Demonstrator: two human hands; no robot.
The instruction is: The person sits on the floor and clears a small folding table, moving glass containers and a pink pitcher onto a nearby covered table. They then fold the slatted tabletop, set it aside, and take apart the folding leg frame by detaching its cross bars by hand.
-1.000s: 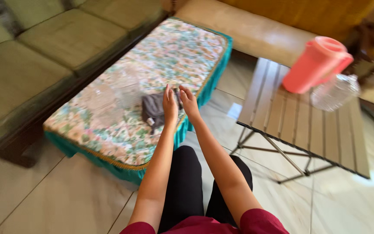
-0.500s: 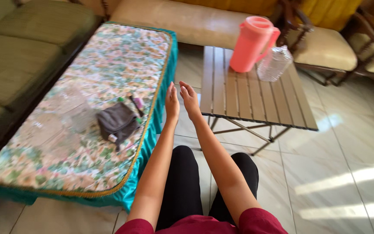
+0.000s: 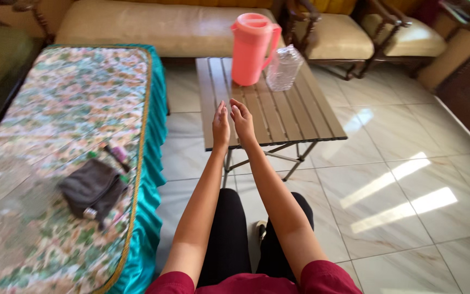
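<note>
Both my arms reach forward side by side. My left hand [image 3: 221, 124] and my right hand [image 3: 242, 121] hover over the near edge of a slatted brown folding table [image 3: 300, 117], fingers straight and a little apart, holding nothing. A pink plastic jug [image 3: 252, 48] with a lid and a clear plastic bottle [image 3: 283, 68] stand at the table's far end, well beyond my fingertips. To my left, a dark grey pouch [image 3: 92, 188] lies on a floral cloth over a low table [image 3: 55, 109], with small pen-like items [image 3: 116, 153] beside it.
A cream sofa [image 3: 153, 27] runs along the back. Wooden chairs with cream cushions [image 3: 354, 30] stand at the back right. A green couch sits at the far left. The floor is glossy light tile with sun patches [image 3: 398, 196]. My dark-trousered legs are below.
My view has swung right, from the floral table to the slatted table. My hands left the grey pouch and moved right, over the slatted table's edge.
</note>
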